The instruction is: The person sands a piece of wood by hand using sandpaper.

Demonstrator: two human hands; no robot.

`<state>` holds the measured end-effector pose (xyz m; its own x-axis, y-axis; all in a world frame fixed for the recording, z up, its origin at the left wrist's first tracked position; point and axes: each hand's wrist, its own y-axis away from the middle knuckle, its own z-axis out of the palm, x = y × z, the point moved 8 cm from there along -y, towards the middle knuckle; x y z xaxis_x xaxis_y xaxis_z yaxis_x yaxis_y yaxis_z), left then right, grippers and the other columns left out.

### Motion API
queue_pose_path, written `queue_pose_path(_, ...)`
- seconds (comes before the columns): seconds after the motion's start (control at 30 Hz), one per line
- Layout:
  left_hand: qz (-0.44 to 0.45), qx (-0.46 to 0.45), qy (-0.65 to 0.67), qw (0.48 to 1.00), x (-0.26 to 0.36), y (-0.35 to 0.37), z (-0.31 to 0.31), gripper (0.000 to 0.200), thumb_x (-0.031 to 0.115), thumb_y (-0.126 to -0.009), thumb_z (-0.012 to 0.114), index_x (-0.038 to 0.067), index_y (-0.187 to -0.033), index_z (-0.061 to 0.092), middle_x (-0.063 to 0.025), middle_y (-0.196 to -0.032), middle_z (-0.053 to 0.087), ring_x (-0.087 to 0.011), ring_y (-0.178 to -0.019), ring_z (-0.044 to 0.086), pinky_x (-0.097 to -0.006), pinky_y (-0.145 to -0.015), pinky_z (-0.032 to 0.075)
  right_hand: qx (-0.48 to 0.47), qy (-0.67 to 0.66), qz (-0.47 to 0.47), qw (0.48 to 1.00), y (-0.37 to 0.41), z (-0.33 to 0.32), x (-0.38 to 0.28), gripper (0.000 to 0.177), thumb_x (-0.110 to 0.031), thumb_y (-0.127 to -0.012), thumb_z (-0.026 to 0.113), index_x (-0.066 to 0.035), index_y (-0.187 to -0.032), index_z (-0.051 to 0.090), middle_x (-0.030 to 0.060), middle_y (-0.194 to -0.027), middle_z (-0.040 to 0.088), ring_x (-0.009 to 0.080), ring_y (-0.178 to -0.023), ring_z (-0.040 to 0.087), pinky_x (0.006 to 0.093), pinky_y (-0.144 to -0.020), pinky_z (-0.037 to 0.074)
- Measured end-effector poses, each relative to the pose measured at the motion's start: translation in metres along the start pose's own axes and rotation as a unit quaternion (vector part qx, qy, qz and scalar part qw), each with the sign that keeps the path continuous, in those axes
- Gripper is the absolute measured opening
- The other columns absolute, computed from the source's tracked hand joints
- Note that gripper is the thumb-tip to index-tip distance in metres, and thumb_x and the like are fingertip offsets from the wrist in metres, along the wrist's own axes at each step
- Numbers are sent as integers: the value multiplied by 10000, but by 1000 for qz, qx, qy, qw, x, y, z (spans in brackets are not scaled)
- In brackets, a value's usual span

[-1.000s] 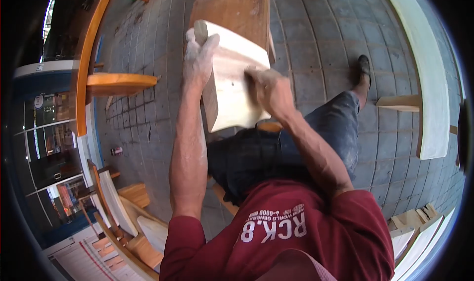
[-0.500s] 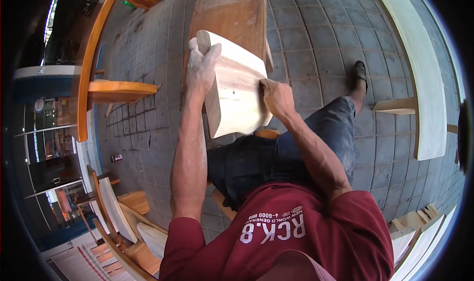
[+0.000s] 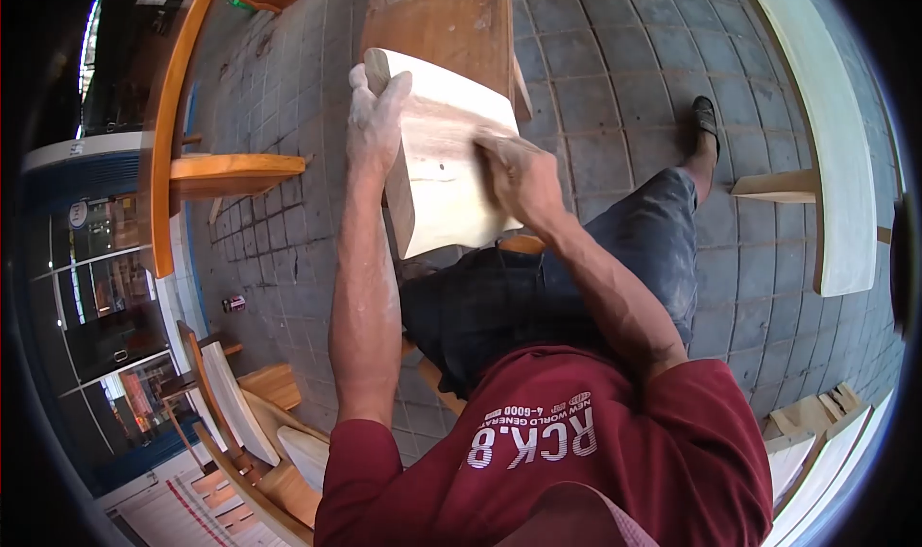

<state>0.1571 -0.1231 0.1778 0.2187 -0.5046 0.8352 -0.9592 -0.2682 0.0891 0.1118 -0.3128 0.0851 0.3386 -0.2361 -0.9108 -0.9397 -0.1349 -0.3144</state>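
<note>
A thick, pale wooden board with a curved edge and a small dark knot is tilted up in front of me, over the end of a brown wooden bench. My left hand, dusted white, is closed around its upper left edge, thumb on the face. On the right part of the face lies my right hand, fingers pressed together against the wood and slightly blurred. Whatever may be under those fingers is hidden.
The brown bench stretches away ahead. An orange-varnished wooden piece stands to the left, a pale long bench to the right. A small can lies on the grey tiled floor. Several boards lean at lower left.
My right hand has slid from the board's right edge inward onto its face. The left hand keeps its hold, and the board appears slightly further left and up in view.
</note>
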Motion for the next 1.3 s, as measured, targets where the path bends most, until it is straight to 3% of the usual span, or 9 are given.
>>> queue_pose_path(0.07, 29, 33, -2, 999, -8, -6, -8, 814, 403, -892, 618, -67, -1461, 274, -214, -1193, 604, -292, -1109, 571, -370, -982, 422, -73, 123, 129, 981, 5, 9, 65, 272, -129, -910, 540, -101, -1122, 709, 219, -966, 689, 421, -883, 662, 490, -766, 524)
queue_pose_path(0.23, 19, 20, 42, 999, -2, 0, 0, 850, 420, -893, 629, -71, -1476, 254, -229, -1230, 590, -283, -1120, 568, -361, -988, 421, -41, 22, 204, 978, 11, 8, 90, 275, -203, -960, 541, -92, -1171, 678, 215, -1038, 685, 448, -927, 642, 500, -811, 509)
queue_pose_path(0.33, 21, 33, 12, 999, -2, 0, -4, 835, 423, -897, 630, -66, -1470, 269, -221, -1208, 596, -272, -1110, 572, -359, -975, 429, 12, -89, 152, 984, 26, 26, 49, 410, -173, -999, 542, -16, -1378, 537, 202, -1417, 538, 340, -1332, 504, 350, -1099, 389)
queue_pose_path(0.5, 3, 22, 35, 999, 2, 2, 1, 719, 427, -916, 614, -47, -1397, 367, -199, -1195, 602, -269, -1101, 570, -367, -985, 420, -78, -181, -121, 973, 27, 25, -76, 435, -121, -1003, 529, 5, -1417, 486, 227, -1524, 399, 378, -1445, 328, 412, -1187, 252)
queue_pose_path(0.7, 5, 60, 17, 998, -10, 7, -16, 732, 453, -907, 621, -30, -1403, 384, -194, -1184, 608, -271, -1096, 570, -374, -977, 421, 43, -99, 187, 976, 62, 32, 70, 394, -149, -1037, 434, -3, -1397, 502, 235, -1499, 423, 387, -1430, 341, 401, -1190, 249)
queue_pose_path(0.9, -3, 35, 42, 999, -14, 1, -11, 769, 454, -901, 627, -41, -1428, 363, -207, -1217, 602, -287, -1127, 565, -360, -993, 415, -53, -132, -123, 982, 59, 34, -97, 474, -58, -893, 566, 10, -1359, 511, 253, -1415, 478, 405, -1382, 393, 434, -1165, 273)
queue_pose_path(0.97, -5, 55, 21, 998, -19, 0, -17, 771, 447, -898, 630, -44, -1430, 363, -218, -1221, 604, -293, -1132, 570, -358, -995, 415, -49, -172, -151, 972, 65, 40, -70, 460, -47, -912, 541, 10, -1367, 507, 250, -1434, 464, 401, -1393, 384, 437, -1167, 266)
queue_pose_path(1.13, 22, 72, 35, 997, -40, -9, -25, 790, 446, -887, 633, -50, -1436, 357, -254, -1238, 601, -340, -1152, 576, -377, -1003, 415, 9, -113, 87, 990, 86, 43, 24, 462, -68, -990, 467, 8, -1445, 449, 243, -1521, 397, 378, -1460, 303, 438, -1209, 168)
queue_pose_path(1.3, -8, 70, -26, 997, -2, 7, -15, 730, 420, -889, 645, -52, -1372, 366, -202, -1150, 635, -302, -1059, 595, -394, -933, 446, -45, -152, -119, 980, 70, 37, -88, 501, -81, -959, 556, -37, -1450, 465, 203, -1544, 388, 368, -1467, 302, 462, -1201, 184)
